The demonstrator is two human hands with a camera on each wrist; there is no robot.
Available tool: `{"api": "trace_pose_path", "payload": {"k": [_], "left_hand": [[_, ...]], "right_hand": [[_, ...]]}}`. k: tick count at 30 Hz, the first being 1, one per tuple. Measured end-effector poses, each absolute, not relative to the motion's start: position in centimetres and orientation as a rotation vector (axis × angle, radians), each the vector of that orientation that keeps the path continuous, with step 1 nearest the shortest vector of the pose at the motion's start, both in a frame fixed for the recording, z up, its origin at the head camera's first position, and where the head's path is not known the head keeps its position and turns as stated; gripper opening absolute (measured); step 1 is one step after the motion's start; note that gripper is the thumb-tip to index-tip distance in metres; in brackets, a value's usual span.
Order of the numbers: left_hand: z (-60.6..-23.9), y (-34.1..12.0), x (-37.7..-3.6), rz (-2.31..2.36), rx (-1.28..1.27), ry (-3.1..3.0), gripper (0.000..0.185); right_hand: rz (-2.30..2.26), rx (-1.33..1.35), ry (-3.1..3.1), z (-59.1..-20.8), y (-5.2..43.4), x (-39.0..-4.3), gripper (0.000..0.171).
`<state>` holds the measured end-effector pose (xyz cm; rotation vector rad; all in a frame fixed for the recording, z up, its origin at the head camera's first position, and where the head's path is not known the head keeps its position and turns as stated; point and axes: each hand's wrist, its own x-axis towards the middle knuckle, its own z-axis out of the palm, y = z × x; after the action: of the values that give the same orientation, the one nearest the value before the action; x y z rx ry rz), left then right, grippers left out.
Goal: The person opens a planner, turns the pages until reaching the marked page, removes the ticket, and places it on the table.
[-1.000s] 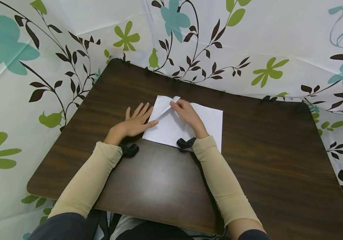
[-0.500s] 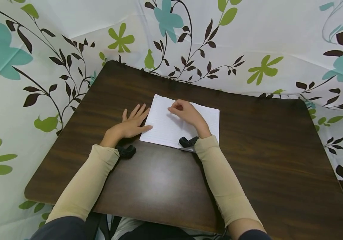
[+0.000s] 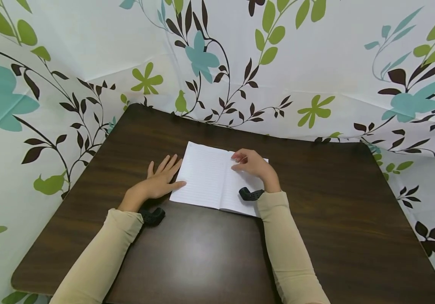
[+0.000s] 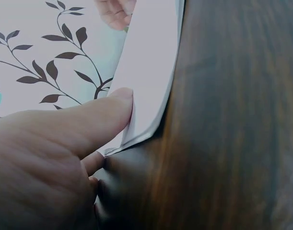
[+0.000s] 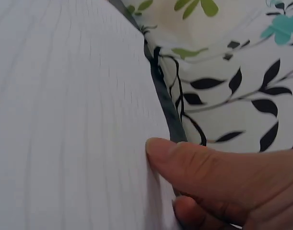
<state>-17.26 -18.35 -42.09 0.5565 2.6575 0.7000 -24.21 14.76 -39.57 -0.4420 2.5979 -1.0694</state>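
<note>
An open lined notebook [image 3: 206, 179] lies on the dark wooden table [image 3: 202, 253]. My left hand [image 3: 159, 179] rests flat on the table beside the notebook's left edge, fingers straight. Its thumb [image 4: 105, 112] touches the near left corner of the notebook [image 4: 151, 57]. My right hand [image 3: 253, 165] sits on the far part of the right page with its fingers curled. Its thumb [image 5: 184, 160] presses on the lined page [image 5: 64, 120] at the edge, with a curled finger [image 5: 192, 215] just below it, so it looks like a pinch on the page.
A floral curtain [image 3: 240, 63] closes in the table on the far, left and right sides. Black wrist cameras [image 3: 153, 216] sit at both cuffs. Bare tabletop stretches to the right [image 3: 335, 202] and toward me.
The lifted page has been turned over to the left and lies flat. My right hand has moved right onto the right page. The left hand has stayed put.
</note>
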Motion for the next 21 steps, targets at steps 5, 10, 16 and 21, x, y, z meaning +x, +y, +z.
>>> {"api": "trace_pose_path", "payload": {"k": [5,10,16,21], "left_hand": [[-42.1,-18.3,-17.5,0.684,0.562,2.649,0.080],[-42.2,-18.2,-17.9,0.689,0.567,2.642,0.080],[-42.2,-18.1,-18.1,0.684,0.565,2.643,0.081],[-42.4,-18.5,-17.6,0.688,0.550,2.639,0.080]], "right_hand": [[-0.957,-0.321,2.638,-39.4,16.8,-24.2,0.041],[-0.814,-0.164,2.679,-39.1,18.2,-24.0,0.055],[-0.641,-0.047,2.729,-38.7,19.6,-23.9,0.071],[-0.568,-0.032,2.747,-38.8,19.8,-23.6,0.074]]}}
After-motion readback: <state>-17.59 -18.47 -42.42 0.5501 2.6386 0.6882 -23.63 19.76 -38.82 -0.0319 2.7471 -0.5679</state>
